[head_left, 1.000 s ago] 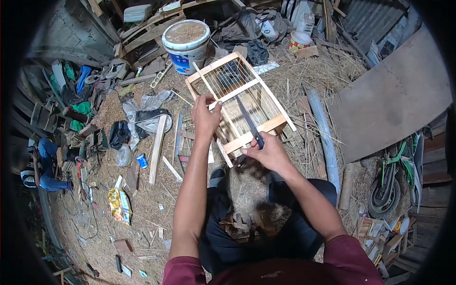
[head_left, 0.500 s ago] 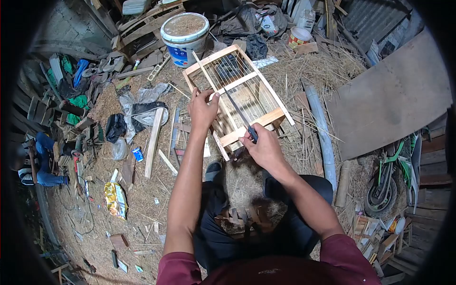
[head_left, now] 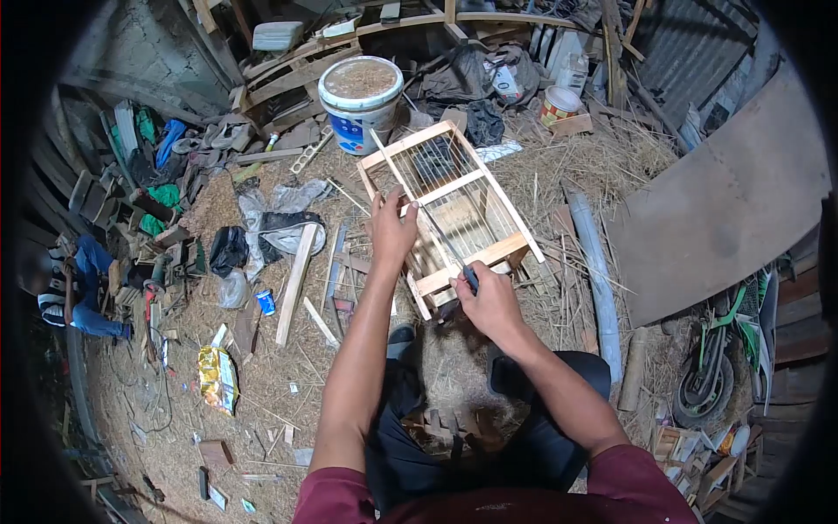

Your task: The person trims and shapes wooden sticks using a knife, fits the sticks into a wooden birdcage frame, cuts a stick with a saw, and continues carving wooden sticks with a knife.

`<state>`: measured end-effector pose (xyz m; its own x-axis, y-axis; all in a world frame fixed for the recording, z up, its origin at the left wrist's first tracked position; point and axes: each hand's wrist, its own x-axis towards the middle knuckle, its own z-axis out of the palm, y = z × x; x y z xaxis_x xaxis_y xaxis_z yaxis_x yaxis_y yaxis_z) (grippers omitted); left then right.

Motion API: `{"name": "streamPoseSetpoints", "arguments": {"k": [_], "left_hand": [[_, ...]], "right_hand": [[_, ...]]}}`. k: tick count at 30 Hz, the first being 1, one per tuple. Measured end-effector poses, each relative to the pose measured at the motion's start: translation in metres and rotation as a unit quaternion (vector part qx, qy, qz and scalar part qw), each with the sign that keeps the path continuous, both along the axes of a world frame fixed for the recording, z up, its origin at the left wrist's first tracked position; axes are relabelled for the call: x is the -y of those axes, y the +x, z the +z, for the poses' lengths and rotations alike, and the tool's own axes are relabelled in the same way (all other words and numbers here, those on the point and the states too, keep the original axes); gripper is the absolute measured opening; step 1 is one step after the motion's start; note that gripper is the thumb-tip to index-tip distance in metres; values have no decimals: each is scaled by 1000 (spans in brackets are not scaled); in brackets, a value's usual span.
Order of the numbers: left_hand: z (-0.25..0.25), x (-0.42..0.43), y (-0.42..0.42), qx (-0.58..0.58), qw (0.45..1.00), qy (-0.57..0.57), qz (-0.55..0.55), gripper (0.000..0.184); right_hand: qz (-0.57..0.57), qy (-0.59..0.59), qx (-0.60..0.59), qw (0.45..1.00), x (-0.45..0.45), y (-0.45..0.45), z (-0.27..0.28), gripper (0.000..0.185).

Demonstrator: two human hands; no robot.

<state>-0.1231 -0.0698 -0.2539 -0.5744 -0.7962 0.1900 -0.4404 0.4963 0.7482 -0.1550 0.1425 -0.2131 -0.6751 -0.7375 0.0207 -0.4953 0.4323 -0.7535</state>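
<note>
A small wooden cage (head_left: 517,208) with thin parallel bars across its open frame lies on the ground in front of me. My left hand (head_left: 393,229) is closed on a thin wooden strip (head_left: 385,150) that runs lengthwise along the cage's left side. My right hand (head_left: 491,301) grips the dark handle of a knife (head_left: 447,240) at the near end of the cage. Its long narrow blade slants up and left over the bars, the tip close to my left fingers. Whether the blade touches the wood, I cannot tell.
Behind the cage stands a white-and-blue bucket (head_left: 361,96). A large board (head_left: 698,218) and a green motorbike (head_left: 720,358) are at the right. Wood offcuts (head_left: 298,284) and a yellow packet (head_left: 217,379) lie on straw-covered ground. Another person (head_left: 87,288) sits at far left.
The view has shifted, so the cage and surroundings appear lower and slightly right. The knife blade now lies closer to the strip and my left fingers. Both hands keep their holds.
</note>
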Motion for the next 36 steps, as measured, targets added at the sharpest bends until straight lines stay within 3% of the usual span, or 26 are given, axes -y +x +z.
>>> {"name": "streamPoseSetpoints", "arguments": {"k": [36], "left_hand": [[6, 12, 0, 33, 999, -12, -5, 44]], "right_hand": [[-26, -72, 122, 990, 12, -5, -11, 24]]}}
